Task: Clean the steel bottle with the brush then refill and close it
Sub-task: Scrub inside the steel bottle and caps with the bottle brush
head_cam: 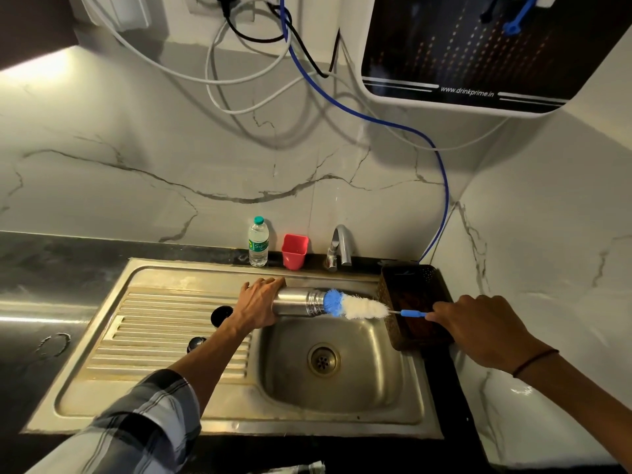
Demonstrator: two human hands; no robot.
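The steel bottle (297, 301) lies on its side above the back of the sink basin (342, 378), mouth pointing right. My left hand (258, 302) grips its body. A bottle brush (355, 305) with a blue tip and white bristles has its blue end at the bottle's mouth. My right hand (478, 328) pinches the brush's blue handle (413, 314). A black round cap (221, 315) lies on the drainboard just left of my left wrist, and a second dark round piece (196, 343) lies nearer me.
A tap (338, 248) stands behind the basin, with a red cup (294, 251) and a plastic water bottle (258, 242) to its left. A dark basket (415, 304) sits right of the basin. A water purifier (475, 53) hangs on the wall, cables trailing below.
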